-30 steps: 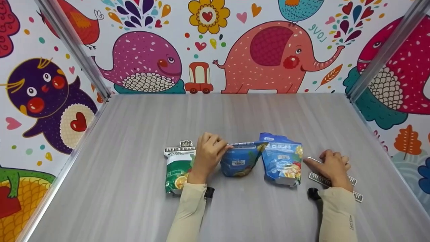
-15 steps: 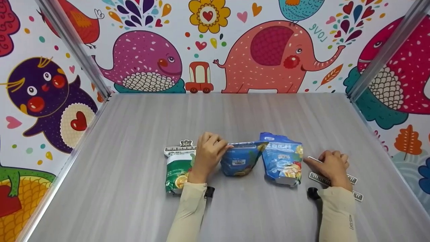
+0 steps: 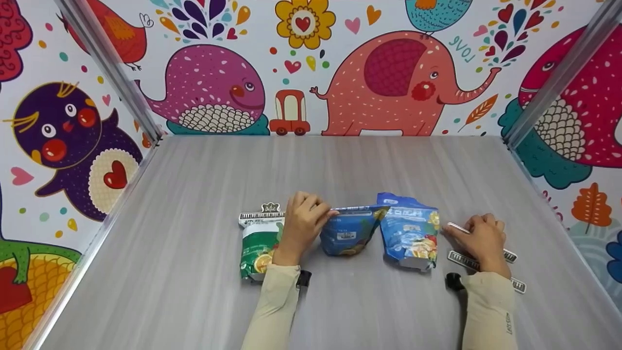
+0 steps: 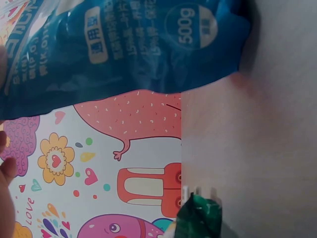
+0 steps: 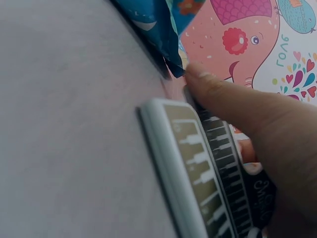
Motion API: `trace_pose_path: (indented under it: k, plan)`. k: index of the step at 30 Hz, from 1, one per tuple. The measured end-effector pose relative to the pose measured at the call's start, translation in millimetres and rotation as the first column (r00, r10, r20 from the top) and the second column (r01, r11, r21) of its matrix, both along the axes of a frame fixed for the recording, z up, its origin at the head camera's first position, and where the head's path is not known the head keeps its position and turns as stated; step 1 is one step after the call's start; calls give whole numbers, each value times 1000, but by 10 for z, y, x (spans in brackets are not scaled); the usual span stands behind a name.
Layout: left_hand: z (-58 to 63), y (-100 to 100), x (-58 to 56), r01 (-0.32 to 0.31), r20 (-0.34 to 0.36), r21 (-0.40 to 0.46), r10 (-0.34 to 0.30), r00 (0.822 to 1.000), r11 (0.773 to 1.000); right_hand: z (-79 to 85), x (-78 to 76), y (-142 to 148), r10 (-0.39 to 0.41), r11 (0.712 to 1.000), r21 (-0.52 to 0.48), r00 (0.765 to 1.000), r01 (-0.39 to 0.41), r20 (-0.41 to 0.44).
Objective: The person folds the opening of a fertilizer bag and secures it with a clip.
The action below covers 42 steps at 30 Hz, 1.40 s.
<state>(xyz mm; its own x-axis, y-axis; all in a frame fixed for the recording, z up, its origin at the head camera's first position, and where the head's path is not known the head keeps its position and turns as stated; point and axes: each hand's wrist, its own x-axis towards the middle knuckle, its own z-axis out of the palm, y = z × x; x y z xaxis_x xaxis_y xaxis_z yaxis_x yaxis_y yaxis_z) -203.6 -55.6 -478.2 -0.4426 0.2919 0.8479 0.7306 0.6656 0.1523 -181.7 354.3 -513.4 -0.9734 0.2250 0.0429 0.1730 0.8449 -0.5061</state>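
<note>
My left hand (image 3: 305,221) pinches the folded top edge of the middle blue bag (image 3: 346,236), which stands upright on the table. In the left wrist view this blue bag (image 4: 133,49) shows a 500g mark, and only bits of the fingers show at the left edge. My right hand (image 3: 483,238) grips a piano-key-patterned bag clip (image 3: 457,227), partly hidden by the fingers. The right wrist view shows that held clip (image 5: 225,153) under the thumb, behind a second clip (image 5: 190,163) lying nearer the camera.
A green bag (image 3: 255,248) with a piano-pattern clip (image 3: 262,214) across its top lies left of my left hand. Another blue bag (image 3: 410,236) lies between the hands. Two more clips, a nearer one (image 3: 519,285) and a farther one (image 3: 464,260), lie by my right wrist.
My right hand has tightened on the clip and raised its near end a little off the table. The left hand and the bags stay in place.
</note>
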Motion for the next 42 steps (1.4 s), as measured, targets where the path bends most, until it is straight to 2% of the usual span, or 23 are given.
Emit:
trace_pose_path:
  k: [6, 14, 20, 26, 31, 38, 42]
  plan:
    - [-10, 4, -5, 3, -1, 3, -3, 1000, 1000, 52, 18, -8, -76, 996, -58, 992, 70, -102]
    - [-3, 5, 5, -1, 15, 8, 1, 1000, 1000, 182, 13, -72, -85, 994, -90, 975, 68, -207]
    - [1, 13, 4, -6, -9, 7, 6, 1000, 1000, 257, 4, -165, -70, 994, -103, 940, 37, -333]
    - [2, 11, 0, 6, -15, 9, -5, 1000, 1000, 311, 13, -249, -45, 997, -77, 917, 15, -397]
    - [-11, 8, -10, 10, -7, 11, -10, 1000, 1000, 356, 9, -299, 14, 999, -38, 870, -37, -493]
    - [-19, 8, -17, 7, -11, 11, -7, 1000, 1000, 485, 34, -407, 68, 996, -13, 844, -89, -533]
    - [-8, 13, -4, 5, -4, 11, -5, 1000, 1000, 563, 51, -488, 116, 991, 10, 805, -136, -581]
